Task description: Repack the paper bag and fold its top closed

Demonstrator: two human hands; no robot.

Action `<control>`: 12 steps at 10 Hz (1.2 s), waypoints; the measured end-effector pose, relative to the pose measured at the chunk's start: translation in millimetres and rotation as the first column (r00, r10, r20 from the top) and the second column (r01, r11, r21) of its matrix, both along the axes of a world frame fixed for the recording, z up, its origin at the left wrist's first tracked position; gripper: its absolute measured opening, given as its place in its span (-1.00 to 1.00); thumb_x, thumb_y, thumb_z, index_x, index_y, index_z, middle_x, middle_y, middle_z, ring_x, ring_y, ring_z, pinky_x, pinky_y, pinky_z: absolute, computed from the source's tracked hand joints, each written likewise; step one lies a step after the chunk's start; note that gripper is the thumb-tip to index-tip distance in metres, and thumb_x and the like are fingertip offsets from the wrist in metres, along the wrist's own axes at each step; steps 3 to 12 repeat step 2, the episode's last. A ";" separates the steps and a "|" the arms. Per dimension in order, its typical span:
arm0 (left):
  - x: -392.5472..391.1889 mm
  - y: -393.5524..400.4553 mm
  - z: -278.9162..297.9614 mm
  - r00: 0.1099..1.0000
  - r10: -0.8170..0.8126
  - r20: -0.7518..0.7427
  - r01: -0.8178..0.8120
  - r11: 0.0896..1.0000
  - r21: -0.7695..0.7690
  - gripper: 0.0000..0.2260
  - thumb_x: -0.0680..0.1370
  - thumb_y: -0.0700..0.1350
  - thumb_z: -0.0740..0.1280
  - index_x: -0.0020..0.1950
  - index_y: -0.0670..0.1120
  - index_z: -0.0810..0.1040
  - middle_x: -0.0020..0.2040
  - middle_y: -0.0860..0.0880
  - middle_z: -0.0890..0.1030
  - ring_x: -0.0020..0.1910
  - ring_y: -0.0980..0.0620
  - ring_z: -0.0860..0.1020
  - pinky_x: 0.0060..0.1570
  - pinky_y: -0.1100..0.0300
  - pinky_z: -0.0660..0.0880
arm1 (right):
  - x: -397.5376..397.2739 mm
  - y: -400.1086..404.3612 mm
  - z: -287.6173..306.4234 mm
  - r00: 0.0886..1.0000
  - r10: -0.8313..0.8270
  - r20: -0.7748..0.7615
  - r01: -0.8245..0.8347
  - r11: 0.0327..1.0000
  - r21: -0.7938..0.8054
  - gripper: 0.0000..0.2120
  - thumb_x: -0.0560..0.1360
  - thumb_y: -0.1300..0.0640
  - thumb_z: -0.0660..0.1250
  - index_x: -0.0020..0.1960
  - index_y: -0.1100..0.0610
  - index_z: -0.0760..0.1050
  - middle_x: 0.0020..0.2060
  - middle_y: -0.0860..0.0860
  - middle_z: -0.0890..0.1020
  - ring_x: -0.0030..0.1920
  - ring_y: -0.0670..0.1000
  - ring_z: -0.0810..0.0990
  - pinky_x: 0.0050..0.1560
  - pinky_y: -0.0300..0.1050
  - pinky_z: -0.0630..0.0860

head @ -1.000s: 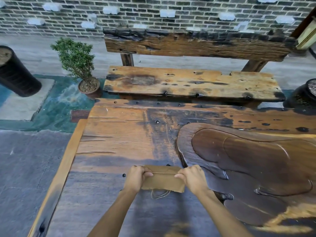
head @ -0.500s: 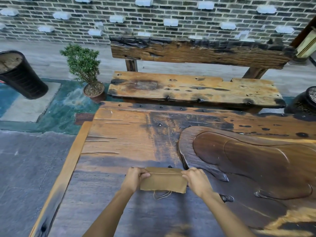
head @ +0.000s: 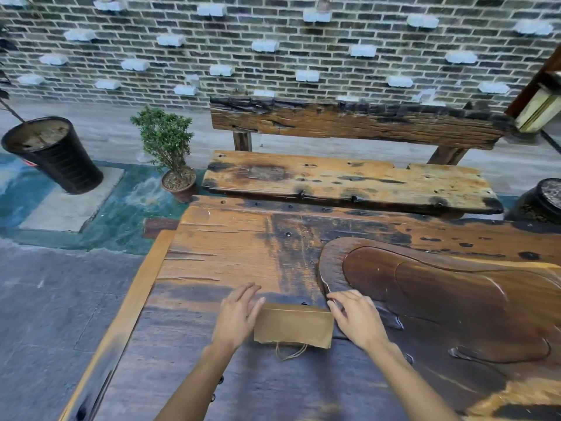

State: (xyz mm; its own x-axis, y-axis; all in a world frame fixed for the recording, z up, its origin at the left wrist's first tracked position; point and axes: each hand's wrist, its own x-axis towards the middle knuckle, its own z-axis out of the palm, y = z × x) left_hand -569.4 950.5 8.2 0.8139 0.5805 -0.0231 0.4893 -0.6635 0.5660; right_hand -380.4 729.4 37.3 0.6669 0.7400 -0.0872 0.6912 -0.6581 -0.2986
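A brown paper bag point(head: 294, 326) lies flat on the wooden table point(head: 218, 256), folded into a low rectangle, with a twine handle loop point(head: 290, 353) sticking out from its near edge. My left hand point(head: 238, 314) rests at the bag's left end, fingers spread and extended, holding nothing. My right hand point(head: 356, 319) sits at the bag's right end, fingers apart, touching the bag's edge at most. What is inside the bag is hidden.
A dark carved wooden tray point(head: 440, 299) fills the table's right side, just right of my right hand. A wooden bench point(head: 349, 180) stands beyond the table. A potted shrub point(head: 168, 150) and a black planter point(head: 54, 153) stand on the floor at left.
Both hands were gripping the bag's two ends; now their fingers have opened and the bag lies free on the table. The camera has tilted upward.
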 end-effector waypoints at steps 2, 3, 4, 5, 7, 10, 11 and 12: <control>-12.2 -27.6 19.1 1.000 0.010 0.014 -0.012 0.979 0.203 -0.61 0.63 0.23 0.02 0.43 0.22 0.31 0.51 0.14 0.32 0.46 0.12 0.30 0.33 0.08 0.24 | -24.2 -9.1 17.2 0.977 0.001 0.213 -0.026 0.993 0.117 -0.61 0.53 -0.21 0.16 0.23 -0.10 0.57 0.11 -0.12 0.60 0.18 -0.02 0.55 0.11 -0.03 0.43; -12.2 -27.6 19.1 1.000 0.010 0.014 -0.012 0.979 0.203 -0.61 0.63 0.23 0.02 0.43 0.22 0.31 0.51 0.14 0.32 0.46 0.12 0.30 0.33 0.08 0.24 | -24.2 -9.1 17.2 0.977 0.001 0.213 -0.026 0.993 0.117 -0.61 0.53 -0.21 0.16 0.23 -0.10 0.57 0.11 -0.12 0.60 0.18 -0.02 0.55 0.11 -0.03 0.43; -12.2 -27.6 19.1 1.000 0.010 0.014 -0.012 0.979 0.203 -0.61 0.63 0.23 0.02 0.43 0.22 0.31 0.51 0.14 0.32 0.46 0.12 0.30 0.33 0.08 0.24 | -24.2 -9.1 17.2 0.977 0.001 0.213 -0.026 0.993 0.117 -0.61 0.53 -0.21 0.16 0.23 -0.10 0.57 0.11 -0.12 0.60 0.18 -0.02 0.55 0.11 -0.03 0.43; -12.2 -27.6 19.1 1.000 0.010 0.014 -0.012 0.979 0.203 -0.61 0.63 0.23 0.02 0.43 0.22 0.31 0.51 0.14 0.32 0.46 0.12 0.30 0.33 0.08 0.24 | -24.2 -9.1 17.2 0.977 0.001 0.213 -0.026 0.993 0.117 -0.61 0.53 -0.21 0.16 0.23 -0.10 0.57 0.11 -0.12 0.60 0.18 -0.02 0.55 0.11 -0.03 0.43; -12.2 -27.6 19.1 1.000 0.010 0.014 -0.012 0.979 0.203 -0.61 0.63 0.23 0.02 0.43 0.22 0.31 0.51 0.14 0.32 0.46 0.12 0.30 0.33 0.08 0.24 | -24.2 -9.1 17.2 0.977 0.001 0.213 -0.026 0.993 0.117 -0.61 0.53 -0.21 0.16 0.23 -0.10 0.57 0.11 -0.12 0.60 0.18 -0.02 0.55 0.11 -0.03 0.43; -12.2 -27.6 19.1 1.000 0.010 0.014 -0.012 0.979 0.203 -0.61 0.63 0.23 0.02 0.43 0.22 0.31 0.51 0.14 0.32 0.46 0.12 0.30 0.33 0.08 0.24 | -24.2 -9.1 17.2 0.977 0.001 0.213 -0.026 0.993 0.117 -0.61 0.53 -0.21 0.16 0.23 -0.10 0.57 0.11 -0.12 0.60 0.18 -0.02 0.55 0.11 -0.03 0.43; -12.2 -27.6 19.1 1.000 0.010 0.014 -0.012 0.979 0.203 -0.61 0.63 0.23 0.02 0.43 0.22 0.31 0.51 0.14 0.32 0.46 0.12 0.30 0.33 0.08 0.24 | -24.2 -9.1 17.2 0.977 0.001 0.213 -0.026 0.993 0.117 -0.61 0.53 -0.21 0.16 0.23 -0.10 0.57 0.11 -0.12 0.60 0.18 -0.02 0.55 0.11 -0.03 0.43; -12.2 -27.6 19.1 1.000 0.010 0.014 -0.012 0.979 0.203 -0.61 0.63 0.23 0.02 0.43 0.22 0.31 0.51 0.14 0.32 0.46 0.12 0.30 0.33 0.08 0.24 | -24.2 -9.1 17.2 0.977 0.001 0.213 -0.026 0.993 0.117 -0.61 0.53 -0.21 0.16 0.23 -0.10 0.57 0.11 -0.12 0.60 0.18 -0.02 0.55 0.11 -0.03 0.43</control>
